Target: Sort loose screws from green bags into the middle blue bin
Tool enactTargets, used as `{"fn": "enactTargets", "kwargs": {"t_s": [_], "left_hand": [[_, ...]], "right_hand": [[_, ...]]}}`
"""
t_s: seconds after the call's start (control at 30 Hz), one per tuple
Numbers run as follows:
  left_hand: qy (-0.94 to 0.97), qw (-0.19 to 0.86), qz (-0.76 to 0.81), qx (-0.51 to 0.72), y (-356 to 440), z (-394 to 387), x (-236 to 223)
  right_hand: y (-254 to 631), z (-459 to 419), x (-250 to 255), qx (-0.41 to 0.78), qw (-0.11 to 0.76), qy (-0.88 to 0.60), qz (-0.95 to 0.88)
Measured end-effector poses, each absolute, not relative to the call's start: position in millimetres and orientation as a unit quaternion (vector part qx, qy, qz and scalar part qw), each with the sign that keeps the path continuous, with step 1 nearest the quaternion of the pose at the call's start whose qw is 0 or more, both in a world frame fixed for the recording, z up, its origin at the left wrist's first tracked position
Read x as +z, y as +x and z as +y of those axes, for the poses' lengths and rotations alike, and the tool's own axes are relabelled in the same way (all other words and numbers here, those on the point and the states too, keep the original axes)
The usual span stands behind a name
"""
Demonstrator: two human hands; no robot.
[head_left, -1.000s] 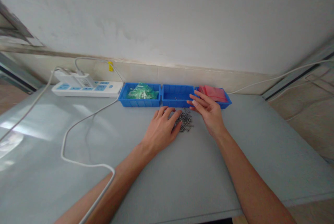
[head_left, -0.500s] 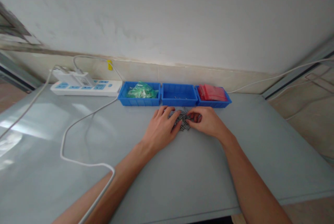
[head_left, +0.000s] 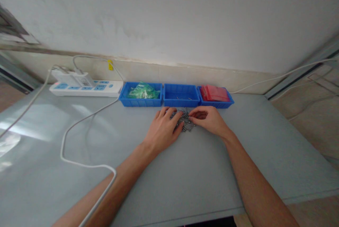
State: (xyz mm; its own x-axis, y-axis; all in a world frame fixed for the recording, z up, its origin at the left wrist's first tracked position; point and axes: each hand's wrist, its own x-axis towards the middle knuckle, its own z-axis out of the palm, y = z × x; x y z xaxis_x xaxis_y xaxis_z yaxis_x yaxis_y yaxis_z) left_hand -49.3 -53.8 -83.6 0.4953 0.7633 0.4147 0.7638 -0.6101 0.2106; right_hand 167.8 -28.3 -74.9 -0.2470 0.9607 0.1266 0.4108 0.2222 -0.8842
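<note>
A loose pile of thin metal pins, like screws or nails [head_left: 187, 125], lies on the grey table in front of the blue bins. My left hand [head_left: 164, 126] rests palm down at the pile's left side, fingers spread and their tips among the pieces. From the right, my right hand [head_left: 209, 119] reaches the pile with thumb and fingertips curled close together in a pinch. Whatever lies between those fingertips is too small to make out. Just behind the pile, the middle blue bin [head_left: 181, 102] has a few thin metal pieces on its floor.
The left blue bin [head_left: 140, 103] holds green plastic bags [head_left: 144, 91]; the right blue bin [head_left: 218, 105] holds red bags [head_left: 215, 93]. A white power strip [head_left: 106, 89] with plugged-in chargers stands at the back left. A white cable [head_left: 79, 163] crosses in front of my left forearm.
My right hand has lifted slightly, and its fingers have shifted at the pile's right edge. Some metal pieces there lie differently. The left hand has stayed in place.
</note>
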Motion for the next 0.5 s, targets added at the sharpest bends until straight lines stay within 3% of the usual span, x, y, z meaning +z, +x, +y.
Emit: {"fn": "enactTargets", "kwargs": {"t_s": [0.5], "left_hand": [[-0.864,0.002,-0.442,-0.239,-49.6,-53.5,-84.7]], "right_hand": [[163.6,-27.8,-65.8,0.442,0.447,-0.455,-0.631]]}}
